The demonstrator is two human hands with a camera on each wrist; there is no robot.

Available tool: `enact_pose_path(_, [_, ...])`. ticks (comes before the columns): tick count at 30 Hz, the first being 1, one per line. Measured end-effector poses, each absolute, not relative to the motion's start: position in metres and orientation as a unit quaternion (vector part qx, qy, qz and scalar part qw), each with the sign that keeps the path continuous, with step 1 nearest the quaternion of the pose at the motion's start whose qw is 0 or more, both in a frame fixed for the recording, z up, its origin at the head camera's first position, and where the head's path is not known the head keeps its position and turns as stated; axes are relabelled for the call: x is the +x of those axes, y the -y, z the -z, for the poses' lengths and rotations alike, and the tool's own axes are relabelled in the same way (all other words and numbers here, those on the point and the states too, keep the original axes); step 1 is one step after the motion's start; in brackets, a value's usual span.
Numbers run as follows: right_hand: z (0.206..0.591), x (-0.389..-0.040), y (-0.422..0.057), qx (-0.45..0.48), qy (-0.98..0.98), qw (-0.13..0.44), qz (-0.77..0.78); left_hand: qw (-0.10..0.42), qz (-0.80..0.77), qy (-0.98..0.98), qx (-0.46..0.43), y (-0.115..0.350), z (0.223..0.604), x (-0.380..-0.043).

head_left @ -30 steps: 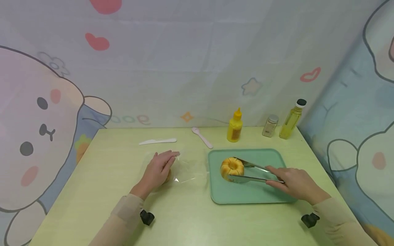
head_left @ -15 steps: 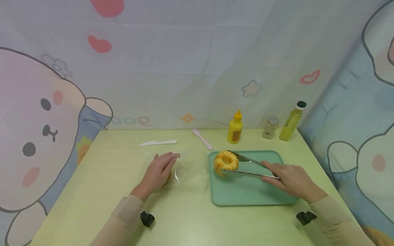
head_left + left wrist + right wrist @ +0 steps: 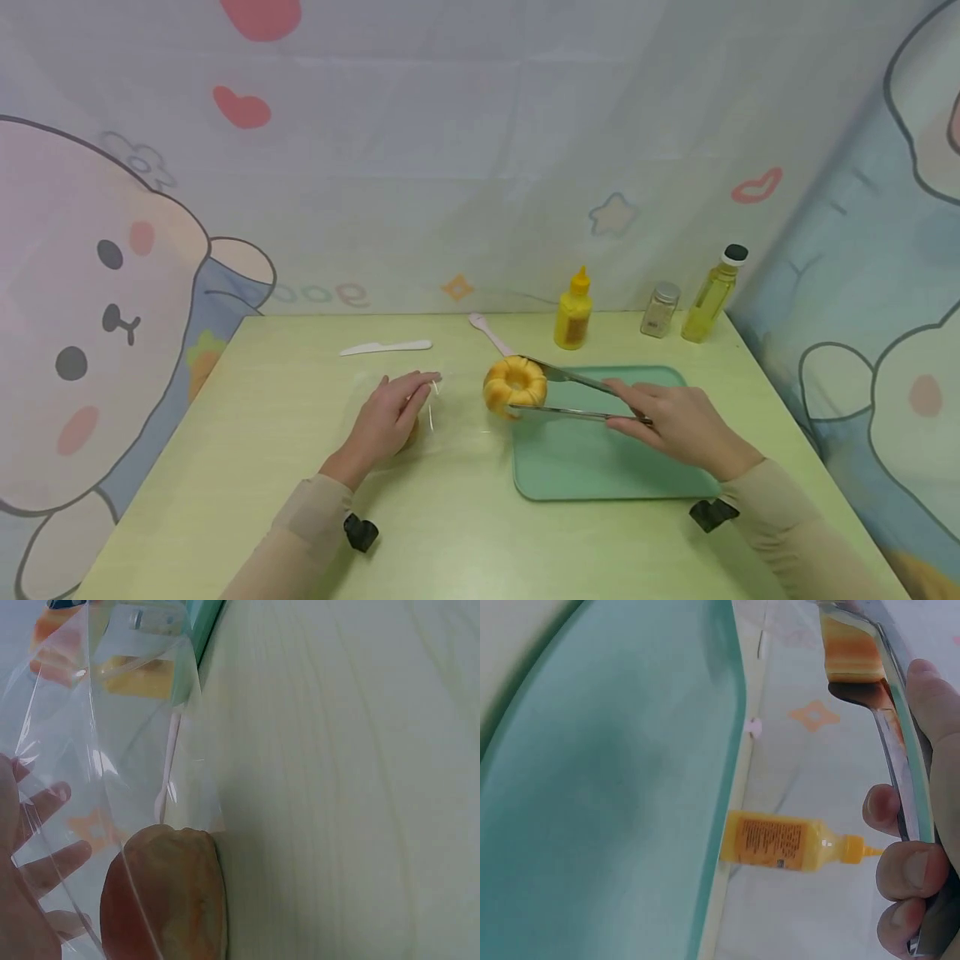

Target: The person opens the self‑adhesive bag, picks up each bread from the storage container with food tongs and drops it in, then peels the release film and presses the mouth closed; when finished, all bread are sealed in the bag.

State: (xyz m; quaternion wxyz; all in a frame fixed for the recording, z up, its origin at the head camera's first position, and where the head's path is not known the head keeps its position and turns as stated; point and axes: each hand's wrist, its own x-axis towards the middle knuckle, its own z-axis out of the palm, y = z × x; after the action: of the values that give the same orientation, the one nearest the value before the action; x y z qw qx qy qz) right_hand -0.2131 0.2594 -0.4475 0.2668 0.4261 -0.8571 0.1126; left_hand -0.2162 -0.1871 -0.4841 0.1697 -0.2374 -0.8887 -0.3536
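My left hand [image 3: 384,417] lies over a clear plastic bag [image 3: 461,421] at mid-table. Through the film in the left wrist view, its fingers [image 3: 56,866] look spread and fairly straight. A browned bun [image 3: 169,892] sits in that bag, mostly hidden under the hand in the head view. With my right hand [image 3: 678,425] I grip metal tongs [image 3: 577,380], fingers and thumb wrapped along the arms. Between the tong tips is a golden, ridged ring-shaped bread [image 3: 495,390], over the tray's left edge and close to the bag's right side.
A green tray [image 3: 615,462] lies under the right hand. Behind it stand a yellow squeeze bottle [image 3: 572,321], a spice jar [image 3: 660,312] and an oil bottle [image 3: 708,300]. A white plastic knife [image 3: 386,347] and a pink spoon [image 3: 491,335] lie toward the back.
My right hand has moved left with the tongs and the ring-shaped bread, from over the tray to beyond its left edge. The left hand has stayed in place.
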Motion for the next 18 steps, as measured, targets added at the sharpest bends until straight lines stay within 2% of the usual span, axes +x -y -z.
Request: enact_pose_path(18, [0.444, -0.224, -0.226, 0.470, 0.844, 0.244, -0.086, 0.165, 0.343, 0.895, -0.234, 0.187, 0.483, -0.215])
